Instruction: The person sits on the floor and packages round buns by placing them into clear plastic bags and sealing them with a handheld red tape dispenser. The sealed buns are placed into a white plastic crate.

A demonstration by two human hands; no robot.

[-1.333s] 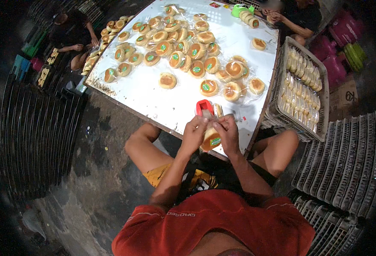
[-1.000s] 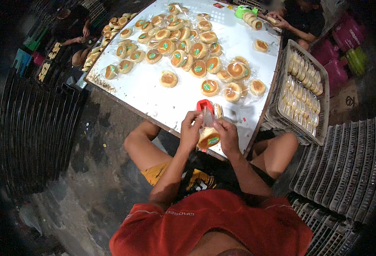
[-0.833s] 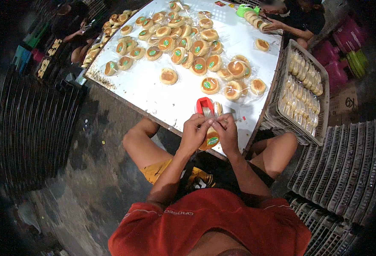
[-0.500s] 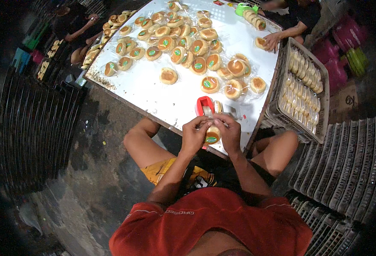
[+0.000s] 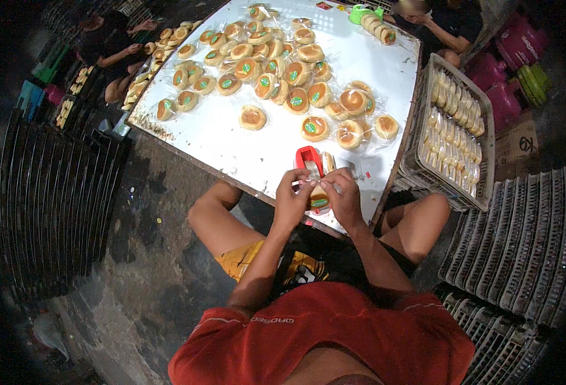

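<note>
At the table's near edge, my left hand (image 5: pixel 292 196) and my right hand (image 5: pixel 343 197) face each other, fingertips closed around the top of a small clear bag. Inside it is a round golden-brown bun (image 5: pixel 319 201) with a green label, hanging between my hands. My fingers hide where the bag is gathered. Just beyond them stands a red tape dispenser (image 5: pixel 308 156). Beside it another bun (image 5: pixel 328 162) sits edge-on. Farther up the white table (image 5: pixel 231 147) lie many bagged buns (image 5: pixel 297 98), most with green labels, and one bun (image 5: pixel 252 117) apart from the heap.
A grey crate (image 5: pixel 418 151) of bagged buns stands at the table's right, with stacked crates (image 5: pixel 514 237) nearer me. Black trays (image 5: pixel 58 212) are stacked at left. A green tape dispenser (image 5: pixel 365 13) and a row of buns (image 5: pixel 379 30) lie at the far right. Two co-workers sit beyond.
The co-worker at the far right has drawn a hand back from the table, and the bun under it is no longer there. My hands have barely shifted, still at the bag's top.
</note>
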